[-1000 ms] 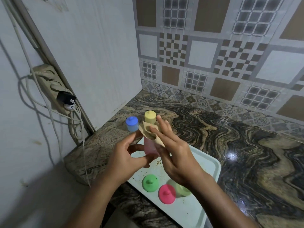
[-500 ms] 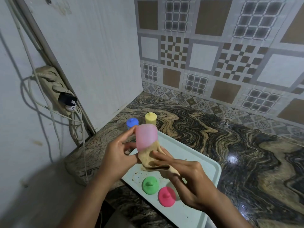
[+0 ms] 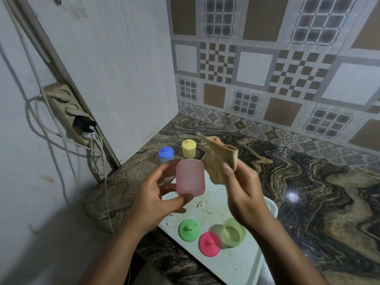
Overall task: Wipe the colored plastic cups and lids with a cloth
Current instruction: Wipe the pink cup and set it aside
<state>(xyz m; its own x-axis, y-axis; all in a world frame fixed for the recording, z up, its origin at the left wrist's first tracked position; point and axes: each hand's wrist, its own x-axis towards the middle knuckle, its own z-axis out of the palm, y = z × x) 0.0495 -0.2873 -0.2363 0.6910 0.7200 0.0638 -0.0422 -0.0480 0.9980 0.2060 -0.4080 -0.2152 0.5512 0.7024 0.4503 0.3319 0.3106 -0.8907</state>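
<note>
marble counter (image 3: 308, 182): lidded yellow cup (image 3: 188, 150) and lidded blue cup (image 3: 166, 154) stand off the tray, likely done | white tray (image 3: 246, 268): green cup (image 3: 234, 233), green lid (image 3: 188, 230) and pink lid (image 3: 209, 244) wait, likely unwiped | left hand (image 3: 158, 200): curled round pink cup (image 3: 190, 178), above the tray | right hand (image 3: 244, 194): grips tan cloth (image 3: 218, 159) just beside the cup, contact unclear | progress: about halfway

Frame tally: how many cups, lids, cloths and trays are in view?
Cups: 4 - pink cup, blue cup, yellow cup, green cup
Lids: 4 - blue lid, yellow lid, green lid, pink lid
Cloth: 1
Tray: 1
Total: 10
</note>
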